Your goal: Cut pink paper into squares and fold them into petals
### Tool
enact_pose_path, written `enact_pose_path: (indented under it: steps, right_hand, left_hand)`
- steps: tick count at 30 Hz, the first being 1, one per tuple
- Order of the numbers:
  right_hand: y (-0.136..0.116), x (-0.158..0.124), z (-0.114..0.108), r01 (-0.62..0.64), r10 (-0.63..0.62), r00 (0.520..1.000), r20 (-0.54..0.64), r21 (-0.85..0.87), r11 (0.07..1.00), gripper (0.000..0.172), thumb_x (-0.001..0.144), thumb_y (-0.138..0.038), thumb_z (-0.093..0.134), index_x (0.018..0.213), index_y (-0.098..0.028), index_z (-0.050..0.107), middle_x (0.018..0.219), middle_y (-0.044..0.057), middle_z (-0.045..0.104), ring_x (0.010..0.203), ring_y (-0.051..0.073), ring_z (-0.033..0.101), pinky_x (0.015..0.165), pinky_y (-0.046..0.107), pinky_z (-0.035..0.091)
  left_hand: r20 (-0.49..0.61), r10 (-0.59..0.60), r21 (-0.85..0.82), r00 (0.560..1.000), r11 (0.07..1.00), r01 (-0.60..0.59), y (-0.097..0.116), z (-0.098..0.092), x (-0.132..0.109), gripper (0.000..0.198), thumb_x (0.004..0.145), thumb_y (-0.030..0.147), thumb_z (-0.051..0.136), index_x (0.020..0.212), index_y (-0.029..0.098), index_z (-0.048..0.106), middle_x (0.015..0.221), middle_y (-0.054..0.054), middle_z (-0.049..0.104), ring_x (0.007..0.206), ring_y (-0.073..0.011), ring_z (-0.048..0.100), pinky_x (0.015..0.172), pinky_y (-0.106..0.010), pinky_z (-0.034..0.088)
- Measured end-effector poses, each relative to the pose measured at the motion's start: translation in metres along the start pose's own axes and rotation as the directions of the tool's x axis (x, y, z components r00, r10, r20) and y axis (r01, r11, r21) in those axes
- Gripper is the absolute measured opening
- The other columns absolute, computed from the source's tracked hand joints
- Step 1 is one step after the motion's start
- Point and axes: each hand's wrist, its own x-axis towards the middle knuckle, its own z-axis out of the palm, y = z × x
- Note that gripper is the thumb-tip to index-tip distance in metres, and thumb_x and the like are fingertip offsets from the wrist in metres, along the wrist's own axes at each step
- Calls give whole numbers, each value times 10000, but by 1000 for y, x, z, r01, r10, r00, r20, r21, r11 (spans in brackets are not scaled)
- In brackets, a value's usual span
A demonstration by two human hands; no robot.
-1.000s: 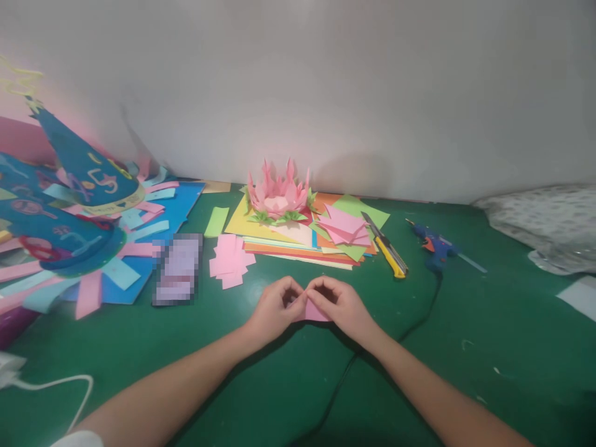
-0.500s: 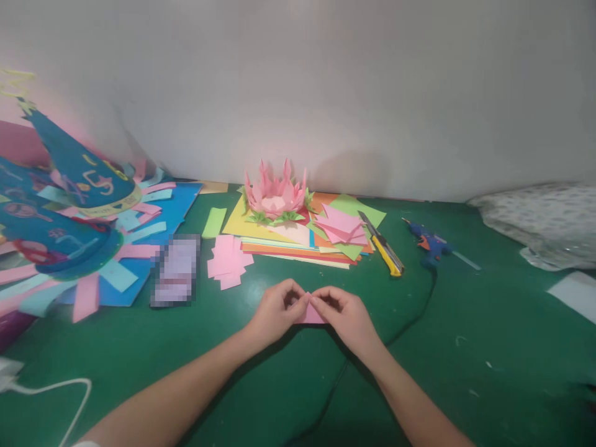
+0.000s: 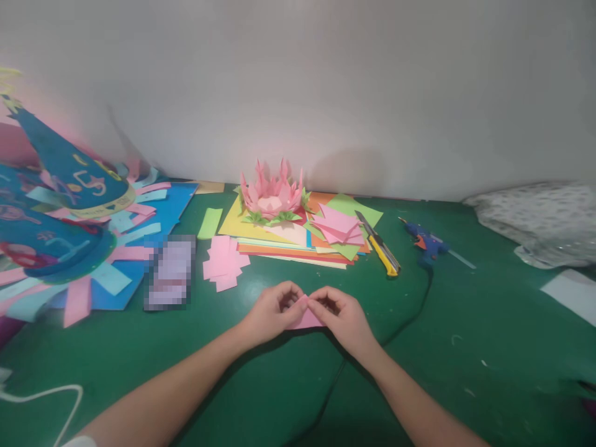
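Steadily now, I have both hands near the middle of the green table (image 3: 465,397), well in from its far edge, with the pink paper (image 3: 307,319) between them. My left hand (image 3: 266,315) is curled, its thumb and fingers closed on the paper; my right hand (image 3: 348,318) mirrors it, pinching near the raised point. Whether the sheet's lower edge rests on the tabletop I can't tell. For a clean crease, I'd match the edges before pressing, pinch lightly and evenly, and mind the black cord (image 3: 428,290) running by the right wrist.
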Motion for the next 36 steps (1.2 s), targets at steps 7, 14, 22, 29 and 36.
enact_pose_path:
  steps: [7,14,22,29,36]
  right_hand:
    - [0,0,1,-30,30,999,26,-8,1000,223,792,-386,607,759,-166,616,599,-22,518,545,102,441,504,218,343]
    - [0,-1,-2,-67,61,997,43,137,988,212,831,-360,550,957,-190,568,608,-44,478,519,92,431,496,212,344]
    - [1,-2,-4,-48,36,997,72,172,984,210,829,-341,565,980,-195,552,637,-38,491,559,99,465,533,217,373]
    - [0,-1,-2,8,-9,1000,6,97,995,122,820,-299,556,871,-189,568,665,-22,505,581,107,475,532,216,383]
    - [0,-3,-2,48,-47,999,-26,44,998,74,813,-266,548,828,-194,543,691,-19,507,627,118,500,576,224,407]
  left_hand:
    - [45,-67,-153,997,985,73,-3,-3,1,237,782,347,616,817,143,501,687,33,506,559,-51,454,518,-172,367]
    - [2,-86,-377,996,923,80,-3,-6,3,298,738,321,681,885,175,466,685,58,487,521,-36,444,489,-155,348]
    - [-13,-108,-260,994,960,101,-1,-10,3,192,765,291,638,860,124,644,865,-49,646,709,-99,545,649,-208,425]
    - [31,-175,-260,984,949,177,2,-9,3,261,684,199,672,931,125,633,816,-26,632,676,-102,559,650,-224,440]
    - [24,-142,-177,990,974,144,4,-7,0,323,677,137,623,999,125,606,895,-47,639,730,-124,581,661,-234,453]
